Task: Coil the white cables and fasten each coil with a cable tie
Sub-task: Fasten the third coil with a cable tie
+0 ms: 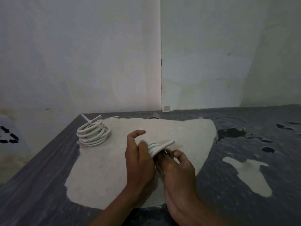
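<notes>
Worn tabletop (101,168): hands (159,163) around cable coil (156,146)

both forearms forward, left hand (140,162) and right hand (179,170) side by side, fingers curled, left forefinger raised

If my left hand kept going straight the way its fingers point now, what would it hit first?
Probably nothing close. The left hand points up and away over the bare pale patch of the table, passing right of the tied coil. The wall looks like the first thing in line, though depth is unclear.
</notes>
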Demonstrator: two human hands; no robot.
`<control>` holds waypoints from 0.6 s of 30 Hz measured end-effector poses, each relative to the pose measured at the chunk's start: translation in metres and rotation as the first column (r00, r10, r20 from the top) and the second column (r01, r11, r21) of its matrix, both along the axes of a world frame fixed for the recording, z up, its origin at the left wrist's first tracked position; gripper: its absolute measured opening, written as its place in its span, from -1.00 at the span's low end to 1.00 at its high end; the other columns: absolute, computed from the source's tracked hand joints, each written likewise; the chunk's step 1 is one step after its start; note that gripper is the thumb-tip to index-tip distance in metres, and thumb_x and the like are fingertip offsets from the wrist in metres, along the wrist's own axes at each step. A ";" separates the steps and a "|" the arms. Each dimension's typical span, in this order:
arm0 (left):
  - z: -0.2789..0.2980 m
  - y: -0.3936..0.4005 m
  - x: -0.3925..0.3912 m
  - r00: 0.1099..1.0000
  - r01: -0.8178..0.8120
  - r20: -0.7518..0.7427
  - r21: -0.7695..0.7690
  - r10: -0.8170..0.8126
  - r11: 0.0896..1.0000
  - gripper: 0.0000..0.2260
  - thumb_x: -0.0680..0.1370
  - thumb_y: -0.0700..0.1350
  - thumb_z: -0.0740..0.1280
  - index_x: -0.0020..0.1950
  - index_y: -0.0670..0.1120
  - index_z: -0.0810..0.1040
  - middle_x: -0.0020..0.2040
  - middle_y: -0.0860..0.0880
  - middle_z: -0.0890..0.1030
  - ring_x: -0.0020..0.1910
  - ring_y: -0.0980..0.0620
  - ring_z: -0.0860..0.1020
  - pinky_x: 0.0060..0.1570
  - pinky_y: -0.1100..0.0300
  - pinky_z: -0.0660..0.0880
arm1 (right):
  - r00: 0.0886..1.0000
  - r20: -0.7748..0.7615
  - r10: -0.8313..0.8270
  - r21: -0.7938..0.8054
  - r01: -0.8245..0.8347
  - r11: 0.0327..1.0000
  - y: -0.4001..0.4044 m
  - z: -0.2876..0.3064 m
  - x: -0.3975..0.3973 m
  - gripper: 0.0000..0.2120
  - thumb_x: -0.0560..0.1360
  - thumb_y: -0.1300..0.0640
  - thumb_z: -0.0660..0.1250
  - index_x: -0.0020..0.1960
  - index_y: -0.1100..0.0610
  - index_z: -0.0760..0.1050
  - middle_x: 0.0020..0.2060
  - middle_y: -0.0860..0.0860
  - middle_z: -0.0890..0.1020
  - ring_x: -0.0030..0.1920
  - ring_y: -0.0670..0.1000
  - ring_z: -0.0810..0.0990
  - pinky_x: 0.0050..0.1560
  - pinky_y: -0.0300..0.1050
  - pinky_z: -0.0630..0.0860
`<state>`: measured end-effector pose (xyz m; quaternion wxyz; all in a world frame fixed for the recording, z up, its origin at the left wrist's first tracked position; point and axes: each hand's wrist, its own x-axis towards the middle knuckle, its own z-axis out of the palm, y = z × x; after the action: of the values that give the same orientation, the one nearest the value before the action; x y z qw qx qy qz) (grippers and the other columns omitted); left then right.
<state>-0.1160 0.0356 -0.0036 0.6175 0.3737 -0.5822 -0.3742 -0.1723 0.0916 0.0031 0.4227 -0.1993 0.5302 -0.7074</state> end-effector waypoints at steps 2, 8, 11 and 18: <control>0.002 -0.001 -0.001 1.000 -0.017 -0.008 0.018 0.017 1.000 -0.75 0.61 -0.28 0.09 0.15 0.02 0.44 -0.31 -0.03 0.48 -0.45 0.19 0.43 -0.47 0.36 0.38 | 1.000 0.013 0.007 -0.033 -0.006 0.999 0.001 0.001 0.000 -0.79 0.47 0.18 0.44 0.08 0.03 0.53 -0.08 0.04 0.72 -0.06 0.06 0.69 0.08 0.05 0.62; 0.007 -0.003 -0.002 0.999 -0.001 0.034 0.116 -0.003 0.993 -0.69 0.62 -0.21 0.08 0.35 -0.07 0.39 0.04 0.37 0.52 -0.12 0.30 0.50 -0.10 0.32 0.52 | 0.999 0.009 -0.043 -0.053 0.043 0.998 0.001 0.001 0.002 -0.79 0.46 0.23 0.45 0.04 0.04 0.52 -0.06 0.09 0.71 -0.02 0.10 0.68 0.11 0.14 0.60; 0.008 -0.004 -0.002 0.995 -0.018 0.104 0.155 0.002 0.988 -0.65 0.63 -0.17 0.07 0.42 -0.08 0.35 0.42 0.10 0.35 0.24 0.15 0.38 0.30 0.10 0.38 | 0.998 0.010 -0.067 -0.046 0.067 0.997 0.000 0.000 0.003 -0.77 0.46 0.23 0.45 0.06 0.02 0.52 -0.05 0.08 0.71 -0.02 0.08 0.68 0.08 0.06 0.62; 0.000 -0.011 -0.003 0.993 -0.002 0.115 0.204 -0.022 0.979 -0.54 0.53 0.03 0.09 0.20 -0.34 0.41 0.20 -0.35 0.47 0.14 -0.36 0.45 0.16 -0.28 0.45 | 0.996 0.023 -0.088 -0.043 0.089 0.995 -0.002 -0.001 0.004 -0.84 0.47 0.28 0.41 -0.06 0.06 0.53 -0.15 0.08 0.71 -0.09 0.06 0.68 -0.12 -0.13 0.60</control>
<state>-0.1186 0.0248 -0.0032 0.5392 0.4533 -0.5777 -0.4123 -0.1678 0.0898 0.0024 0.3922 -0.1775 0.5183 -0.7390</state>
